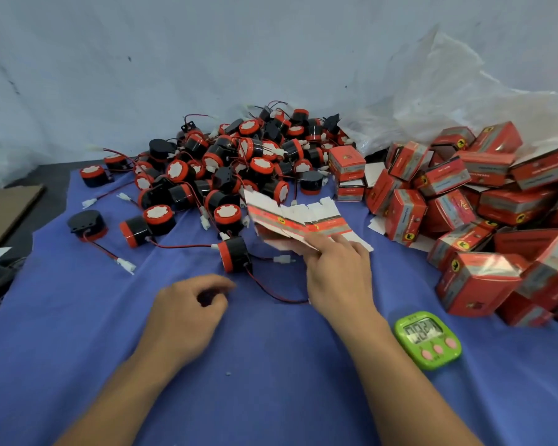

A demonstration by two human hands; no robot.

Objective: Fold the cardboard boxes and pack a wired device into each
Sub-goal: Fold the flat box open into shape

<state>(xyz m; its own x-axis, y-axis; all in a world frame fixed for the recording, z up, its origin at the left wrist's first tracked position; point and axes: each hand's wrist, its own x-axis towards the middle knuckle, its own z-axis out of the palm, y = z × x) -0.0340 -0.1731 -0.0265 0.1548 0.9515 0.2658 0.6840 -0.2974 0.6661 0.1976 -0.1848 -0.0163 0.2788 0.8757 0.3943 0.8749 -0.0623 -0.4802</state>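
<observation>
Boxes first: a fanned stack of flat boxes (297, 220) was pinched in the right hand (335, 272), held just above the cloth (271, 365) in front of the device pile (232, 162). Meanwhile the left hand (190, 304) hung loosely curled over the cloth with nothing in it, near one device (234, 259) lying by itself. Looked like the start of a fresh one, nothing popped open yet. Next move, I'd guess, needed the left hand to peel a single blank off the fan and square it up, then tuck that device and its wire inside. On the right sat a heap of finished boxes (480, 204)
</observation>
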